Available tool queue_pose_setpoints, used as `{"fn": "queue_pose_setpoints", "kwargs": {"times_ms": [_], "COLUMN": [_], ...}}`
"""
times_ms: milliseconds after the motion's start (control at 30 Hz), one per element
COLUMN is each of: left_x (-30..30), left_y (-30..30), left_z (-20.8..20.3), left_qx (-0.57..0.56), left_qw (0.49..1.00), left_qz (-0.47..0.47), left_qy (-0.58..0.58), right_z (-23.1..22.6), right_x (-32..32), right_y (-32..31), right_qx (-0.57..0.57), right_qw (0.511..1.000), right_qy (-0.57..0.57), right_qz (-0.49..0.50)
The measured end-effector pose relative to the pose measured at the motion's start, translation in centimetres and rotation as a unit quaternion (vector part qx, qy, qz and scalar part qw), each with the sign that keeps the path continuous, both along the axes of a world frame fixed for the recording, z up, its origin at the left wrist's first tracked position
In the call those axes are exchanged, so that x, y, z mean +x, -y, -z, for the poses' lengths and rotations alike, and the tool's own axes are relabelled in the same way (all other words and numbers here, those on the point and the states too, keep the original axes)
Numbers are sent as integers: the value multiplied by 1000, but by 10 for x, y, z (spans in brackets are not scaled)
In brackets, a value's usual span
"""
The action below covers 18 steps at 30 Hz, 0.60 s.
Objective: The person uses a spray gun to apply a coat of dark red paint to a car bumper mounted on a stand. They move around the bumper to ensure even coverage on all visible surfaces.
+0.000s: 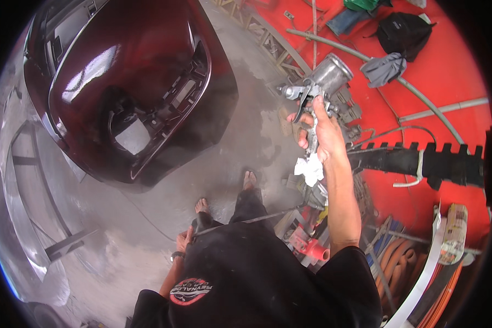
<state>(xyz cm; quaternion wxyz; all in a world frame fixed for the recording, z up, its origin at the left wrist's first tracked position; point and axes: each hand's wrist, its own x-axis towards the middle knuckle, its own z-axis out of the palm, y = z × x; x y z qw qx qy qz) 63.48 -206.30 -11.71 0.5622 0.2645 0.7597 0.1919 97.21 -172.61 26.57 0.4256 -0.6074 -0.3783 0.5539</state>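
Note:
My right hand (327, 128) is closed round the handle of a metal spray gun (311, 92), raised at the right. The gun's silver cup (333, 74) is on the far side of the hand, and its nozzle points left. Crumpled white paper or cloth (310, 169) is wrapped below the grip. Low beside my body, my left hand (185, 239) grips a thin dark hose (251, 220) that runs across my front toward the right. Ahead on the left stands a glossy dark red car body panel (142, 54), apart from both hands, with openings along its near edge.
A red wall (448, 71) fills the right side, with a black bag (404, 34), a grey cloth (384, 68) and pipes on it. Orange hoses (396, 268) and clutter lie at the lower right. A curved panel (24, 208) is on the left. Bare feet stand on grey concrete (246, 131).

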Motion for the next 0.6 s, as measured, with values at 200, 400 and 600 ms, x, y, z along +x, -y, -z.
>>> {"fn": "queue_pose_setpoints", "kwargs": {"times_ms": [200, 400, 600], "left_x": [54, 128, 204], "left_y": [7, 5, 26], "left_z": [12, -11, -4], "left_qx": [-31, -86, -78], "left_qw": [993, 985, 977], "left_qz": [-105, -141, -194], "left_qy": [-36, -49, -44], "right_z": [11, 57, 162], "right_x": [19, 59, 113], "right_y": [-39, -96, -135], "right_qx": [58, 0, -160], "right_qw": [987, 987, 982], "right_qy": [-102, -122, -53], "right_qz": [-112, -108, -81]}}
